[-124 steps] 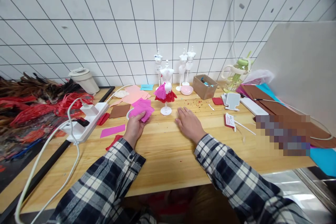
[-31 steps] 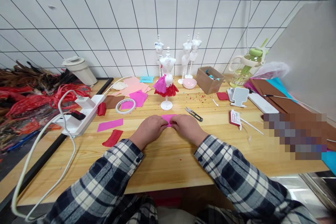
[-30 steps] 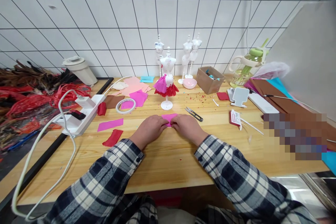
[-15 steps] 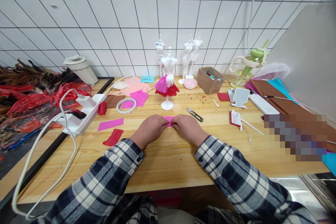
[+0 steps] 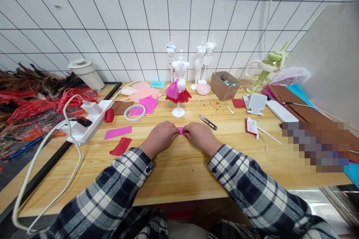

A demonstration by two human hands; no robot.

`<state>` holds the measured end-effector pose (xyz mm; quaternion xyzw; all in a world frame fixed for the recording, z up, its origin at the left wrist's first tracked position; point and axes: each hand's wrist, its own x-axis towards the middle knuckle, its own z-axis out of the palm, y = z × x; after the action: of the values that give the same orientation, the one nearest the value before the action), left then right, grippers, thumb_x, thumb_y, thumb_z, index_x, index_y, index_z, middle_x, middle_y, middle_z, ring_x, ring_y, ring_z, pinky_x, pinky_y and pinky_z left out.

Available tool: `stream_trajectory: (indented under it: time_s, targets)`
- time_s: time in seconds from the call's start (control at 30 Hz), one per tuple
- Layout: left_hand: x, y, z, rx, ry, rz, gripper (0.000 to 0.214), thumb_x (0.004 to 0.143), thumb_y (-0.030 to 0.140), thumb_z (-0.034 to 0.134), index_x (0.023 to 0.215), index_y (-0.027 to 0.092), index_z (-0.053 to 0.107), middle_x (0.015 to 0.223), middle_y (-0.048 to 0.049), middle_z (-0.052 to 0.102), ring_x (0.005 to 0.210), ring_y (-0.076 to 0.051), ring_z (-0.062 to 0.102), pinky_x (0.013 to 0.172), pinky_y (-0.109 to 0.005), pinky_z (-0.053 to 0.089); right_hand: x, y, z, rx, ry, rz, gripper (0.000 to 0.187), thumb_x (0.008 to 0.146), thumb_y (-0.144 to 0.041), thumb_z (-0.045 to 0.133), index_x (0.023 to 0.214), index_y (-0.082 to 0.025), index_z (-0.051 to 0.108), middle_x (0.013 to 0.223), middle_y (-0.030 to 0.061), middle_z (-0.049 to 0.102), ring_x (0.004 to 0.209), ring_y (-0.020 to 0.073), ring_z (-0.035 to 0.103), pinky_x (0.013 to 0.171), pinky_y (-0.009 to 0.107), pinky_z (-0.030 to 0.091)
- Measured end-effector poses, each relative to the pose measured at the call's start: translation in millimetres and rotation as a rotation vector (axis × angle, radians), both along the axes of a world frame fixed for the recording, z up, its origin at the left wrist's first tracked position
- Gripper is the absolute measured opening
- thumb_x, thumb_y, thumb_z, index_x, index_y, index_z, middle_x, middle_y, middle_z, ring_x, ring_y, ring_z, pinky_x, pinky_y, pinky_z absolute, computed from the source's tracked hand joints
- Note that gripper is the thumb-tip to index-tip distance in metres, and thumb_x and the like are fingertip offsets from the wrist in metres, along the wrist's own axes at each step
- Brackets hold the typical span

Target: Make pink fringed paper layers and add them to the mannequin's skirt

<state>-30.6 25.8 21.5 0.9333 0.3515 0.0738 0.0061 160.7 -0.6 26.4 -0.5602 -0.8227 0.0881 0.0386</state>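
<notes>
Between my two hands lies a small strip of magenta crepe paper (image 5: 181,130), mostly hidden by the fingers. My left hand (image 5: 162,137) pinches its left end, and my right hand (image 5: 200,136) pinches the right end, both low over the wooden table. Just behind them stands a small white dress form (image 5: 181,68) wearing a red fringed skirt (image 5: 183,97) with a magenta piece (image 5: 172,90) on its left side. Thread snips (image 5: 207,121) lie right of the stand. A magenta strip (image 5: 118,132) and a red piece of paper (image 5: 120,146) rest to the left.
Left are a roll of tape (image 5: 135,118), magenta sheets (image 5: 148,104) and a power strip (image 5: 91,123) with looping cables. Several more dress forms (image 5: 201,54), a pink bowl (image 5: 203,89) and a cardboard box (image 5: 225,86) stand behind. A phone stand (image 5: 257,104) and bottle (image 5: 263,71) are right.
My fingers have shifted slightly on the magenta paper, and less of it shows between them. Everything else stays where it was.
</notes>
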Motion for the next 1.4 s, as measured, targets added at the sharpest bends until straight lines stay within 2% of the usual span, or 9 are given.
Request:
stream_trajectory:
  time_s: [0.23, 0.47, 0.67, 0.93, 1.07, 1.3, 1.4]
  targets:
    - [0.1, 0.9, -2.6, -0.011, -0.002, 0.016, 0.029, 0.097, 0.027, 0.047, 0.101, 0.019, 0.075, 0.087, -0.0087, 0.071, 0.088, -0.022, 0.062, 0.080, -0.034, 0.046, -0.6, -0.3, -0.3, 0.011, 0.008, -0.008, 0.027, 0.097, -0.030, 0.045, 0.100, -0.024, 0.072, 0.096, 0.0062, 0.069, 0.089, 0.0182, 0.064, 0.072, 0.027, 0.040]
    - [0.0, -0.1, 1.2, 0.031, -0.050, -0.013, 0.029, 0.096, 0.025, 0.048, 0.090, 0.019, 0.076, 0.091, -0.0084, 0.070, 0.092, -0.022, 0.060, 0.084, -0.035, 0.046, -0.2, 0.1, 0.1, -0.002, 0.034, -0.013, 0.026, 0.096, -0.030, 0.047, 0.102, -0.024, 0.072, 0.098, 0.0056, 0.071, 0.090, 0.0189, 0.065, 0.074, 0.028, 0.041]
    - [0.7, 0.8, -1.4, -0.013, -0.056, -0.005, 0.027, 0.096, 0.025, 0.049, 0.096, 0.018, 0.074, 0.086, -0.0086, 0.071, 0.087, -0.022, 0.061, 0.082, -0.035, 0.046, 0.8, -0.4, 0.7, -0.018, 0.061, -0.018, 0.024, 0.095, -0.028, 0.049, 0.100, -0.024, 0.072, 0.097, 0.0057, 0.069, 0.090, 0.0181, 0.064, 0.074, 0.027, 0.041]
    - [1.4, 1.6, 0.8, -0.014, -0.029, -0.046, 0.028, 0.095, 0.023, 0.047, 0.091, 0.017, 0.074, 0.083, -0.0077, 0.070, 0.085, -0.022, 0.059, 0.080, -0.035, 0.045, 2.1, 1.4, -2.9, -0.036, 0.097, -0.025, 0.021, 0.095, -0.027, 0.051, 0.100, -0.023, 0.070, 0.098, 0.0052, 0.069, 0.092, 0.0178, 0.063, 0.077, 0.027, 0.041]
    - [1.9, 2.2, -1.1, -0.005, -0.071, -0.037, 0.025, 0.094, 0.022, 0.048, 0.089, 0.016, 0.072, 0.089, -0.0090, 0.068, 0.091, -0.022, 0.058, 0.084, -0.035, 0.045, 0.8, -0.9, -0.1, 0.011, 0.064, -0.032, 0.024, 0.096, -0.028, 0.049, 0.097, -0.022, 0.071, 0.098, 0.0065, 0.065, 0.088, 0.0181, 0.062, 0.073, 0.028, 0.041]
    - [0.3, 4.0, -4.2, -0.078, -0.064, 0.023, 0.024, 0.094, 0.022, 0.048, 0.088, 0.015, 0.070, 0.082, -0.0091, 0.068, 0.085, -0.022, 0.060, 0.080, -0.034, 0.045, 1.1, -1.2, 4.4, 0.026, 0.057, -0.021, 0.020, 0.093, -0.030, 0.054, 0.093, -0.022, 0.073, 0.101, 0.0076, 0.061, 0.092, 0.0196, 0.060, 0.074, 0.028, 0.042]
    - [-0.4, 3.6, -5.5, -0.077, -0.063, -0.001, 0.024, 0.095, 0.021, 0.048, 0.088, 0.015, 0.070, 0.083, -0.0091, 0.068, 0.085, -0.022, 0.060, 0.080, -0.033, 0.045, 1.3, -2.9, 4.3, 0.034, 0.076, -0.019, 0.021, 0.093, -0.032, 0.054, 0.096, -0.022, 0.073, 0.102, 0.0072, 0.062, 0.094, 0.0199, 0.059, 0.078, 0.029, 0.042]
